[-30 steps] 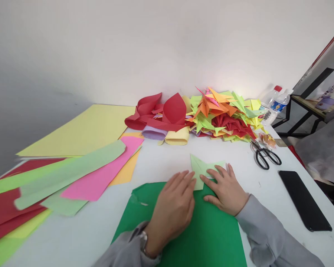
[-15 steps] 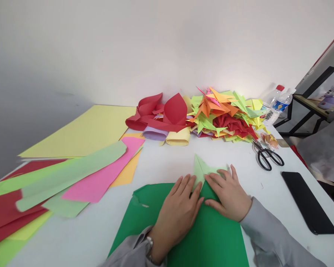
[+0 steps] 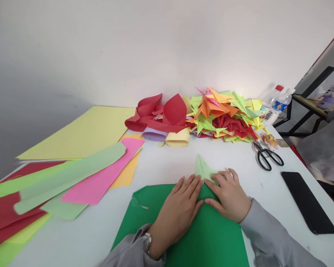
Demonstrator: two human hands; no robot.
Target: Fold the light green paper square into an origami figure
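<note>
A piece of pale green folded paper [image 3: 202, 167] lies at the far edge of a large dark green sheet [image 3: 208, 237], one point of it directed away from me. A crease runs down its tip. My left hand [image 3: 180, 205] lies flat across the dark green sheet, fingertips pressing the lower left of the folded paper. From the right, my right hand [image 3: 228, 193] rests its fingers on the paper's lower right side, thumb apart and fingers partly bent. Both hands cover the paper's lower part, so its full shape is hidden.
Coloured paper strips and sheets [image 3: 80, 178] spread over the left. Red paper shapes [image 3: 175, 111] and a pile of folded paper figures [image 3: 222, 115] stand by the wall. Scissors [image 3: 268, 157], a black phone-like slab [image 3: 308, 202] and plastic bottles [image 3: 280, 102] are at right.
The folded paper's tip has shifted slightly to the right, and less of the paper shows between my hands. My right fingers now reach over its right side. Both hands stay almost in place.
</note>
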